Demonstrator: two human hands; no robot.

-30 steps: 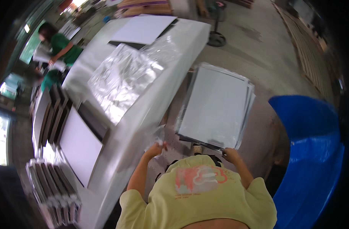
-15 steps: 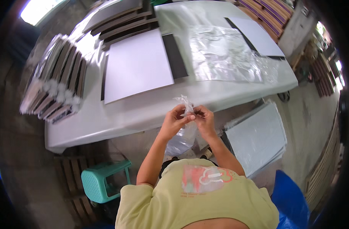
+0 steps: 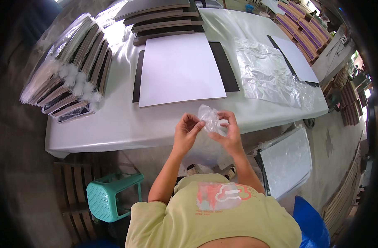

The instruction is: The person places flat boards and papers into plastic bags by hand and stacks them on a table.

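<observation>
A crumpled bunch of clear plastic film (image 3: pixel 209 117) is up in front of me, just off the near edge of the table. My left hand (image 3: pixel 187 131) pinches its left side between thumb and fingers. On the other side, my right hand (image 3: pixel 230 131) has its fingers spread and curved, the tips close to or touching the film. Beyond my hands, a large white board (image 3: pixel 180 70) lies flat on the table, with dark sheets (image 3: pixel 225 66) showing from under it.
The cloth-covered table (image 3: pixel 114 136) holds plastic-wrapped boards (image 3: pixel 73 70) at left, stacked dark boards (image 3: pixel 164 18) behind, clear plastic sheeting (image 3: pixel 263 74) and another white board (image 3: pixel 296 60) at right. Below are a green stool (image 3: pixel 104 200), wrapped panels (image 3: pixel 286 161) and a blue object (image 3: pixel 311 219).
The long hanging plastic is now bunched into a small crumple. My right fingers have spread apart, while my left still pinches it. The view has shifted, so the table appears further right.
</observation>
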